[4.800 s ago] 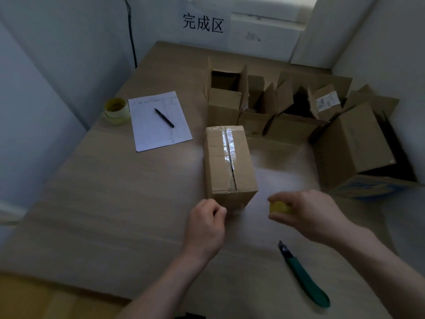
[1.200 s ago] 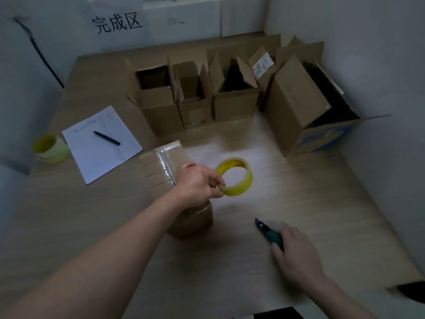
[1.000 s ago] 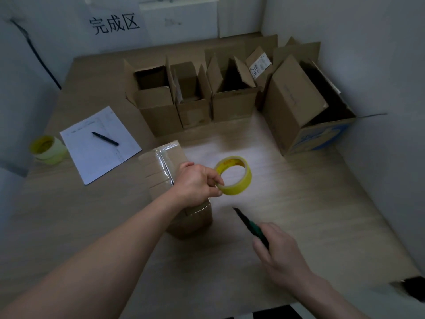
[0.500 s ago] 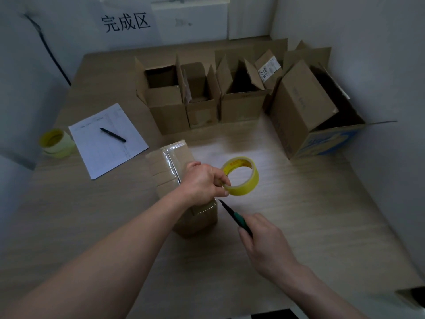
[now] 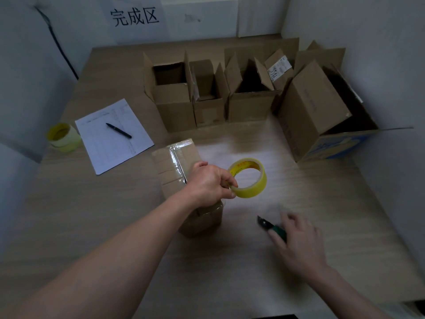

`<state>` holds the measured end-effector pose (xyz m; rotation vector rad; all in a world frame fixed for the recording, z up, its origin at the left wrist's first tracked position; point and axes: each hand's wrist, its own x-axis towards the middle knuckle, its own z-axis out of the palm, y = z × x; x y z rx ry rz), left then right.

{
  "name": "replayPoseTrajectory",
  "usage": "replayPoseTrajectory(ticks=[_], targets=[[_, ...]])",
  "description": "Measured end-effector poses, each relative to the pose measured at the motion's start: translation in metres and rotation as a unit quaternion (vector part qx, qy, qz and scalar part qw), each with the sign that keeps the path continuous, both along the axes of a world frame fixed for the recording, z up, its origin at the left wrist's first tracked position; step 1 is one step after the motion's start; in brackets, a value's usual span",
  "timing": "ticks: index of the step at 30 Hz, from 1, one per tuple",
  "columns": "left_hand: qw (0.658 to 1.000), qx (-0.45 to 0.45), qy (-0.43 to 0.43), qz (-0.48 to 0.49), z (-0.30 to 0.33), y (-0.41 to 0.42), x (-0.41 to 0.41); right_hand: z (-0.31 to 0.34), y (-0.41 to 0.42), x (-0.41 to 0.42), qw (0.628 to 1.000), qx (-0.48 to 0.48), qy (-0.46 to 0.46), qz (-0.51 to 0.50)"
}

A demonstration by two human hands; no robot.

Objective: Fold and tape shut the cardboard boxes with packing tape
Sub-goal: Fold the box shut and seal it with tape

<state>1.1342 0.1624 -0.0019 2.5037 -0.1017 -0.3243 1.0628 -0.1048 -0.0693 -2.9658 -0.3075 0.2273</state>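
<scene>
My left hand pinches the yellow tape roll above the taped box, which sits centre-table, long axis running away from me, tilted slightly left. My right hand lies blurred over the green cutter on the table; can't tell if it grips it. Open boxes line the far edge; the left hand is nearer them.

A single head-worn wide-angle view looks forward and steeply down across the worktop from its near edge, toward the corner walls. Both forearms reach in from the bottom, close to the lens; the far boxes sit farther off.
</scene>
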Motion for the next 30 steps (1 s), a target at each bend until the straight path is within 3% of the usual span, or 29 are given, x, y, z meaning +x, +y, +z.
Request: replayPoseTrajectory(ticks=[3, 5, 9, 12, 16, 23, 30], targets=[[1.000, 0.009, -0.004, -0.001, -0.001, 0.000, 0.000, 0.035, 0.030, 0.021, 0.952, 0.216, -0.203, 0.078], [1.000, 0.021, -0.008, -0.013, 0.000, 0.000, 0.001, 0.059, 0.056, 0.037, 0.936, 0.203, -0.232, 0.170], [0.999, 0.038, -0.007, -0.018, 0.003, 0.000, 0.000, 0.084, 0.088, 0.066, 0.957, 0.060, -0.135, 0.250], [0.999, 0.045, -0.007, -0.026, 0.005, 0.002, -0.003, 0.085, 0.092, 0.078, 0.959, 0.073, -0.032, 0.273], [0.998, 0.041, -0.004, -0.049, 0.010, 0.005, -0.006, 0.080, 0.095, 0.084, 0.965, 0.074, 0.034, 0.249], [0.988, -0.036, -0.150, -0.012, 0.011, 0.007, -0.022, 0.076, 0.110, 0.095, 0.971, 0.029, 0.090, 0.221], [0.980, 0.031, -0.176, -0.090, 0.003, 0.011, -0.022, 0.072, 0.126, 0.101, 0.960, -0.009, 0.193, 0.200]])
